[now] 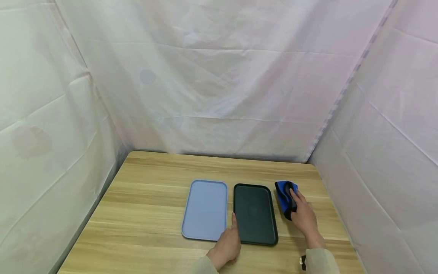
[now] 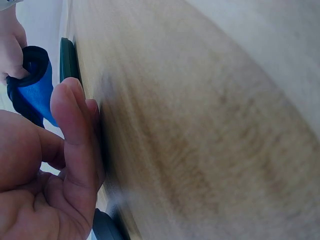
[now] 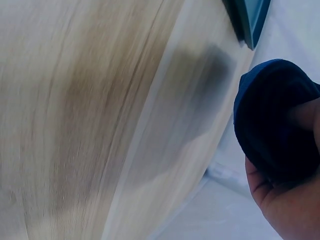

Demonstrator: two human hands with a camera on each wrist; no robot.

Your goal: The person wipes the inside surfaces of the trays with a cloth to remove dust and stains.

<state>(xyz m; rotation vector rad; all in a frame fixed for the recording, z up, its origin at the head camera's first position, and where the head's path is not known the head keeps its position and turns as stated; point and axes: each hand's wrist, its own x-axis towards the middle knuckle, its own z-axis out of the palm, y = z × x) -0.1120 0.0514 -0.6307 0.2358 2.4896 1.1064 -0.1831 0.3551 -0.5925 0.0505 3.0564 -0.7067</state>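
Note:
My right hand (image 1: 303, 216) grips a folded blue cloth (image 1: 281, 187) with black edging, just right of the dark green tray (image 1: 254, 213). In the right wrist view the cloth (image 3: 272, 120) bulges from the grasp, lifted off the table and casting a shadow. My left hand (image 1: 226, 245) is at the near end of the gap between the green tray and the light blue tray (image 1: 205, 209). Its index finger extends forward along the green tray's left edge; whether it touches the rim I cannot tell. The left wrist view shows this hand (image 2: 65, 170) holding nothing.
Both trays lie flat, side by side, on a wood-grain table (image 1: 137, 213). White fabric walls (image 1: 222, 83) enclose the table at the back, left and right. A small dark item with a pale spot (image 1: 303, 262) is by the right cuff.

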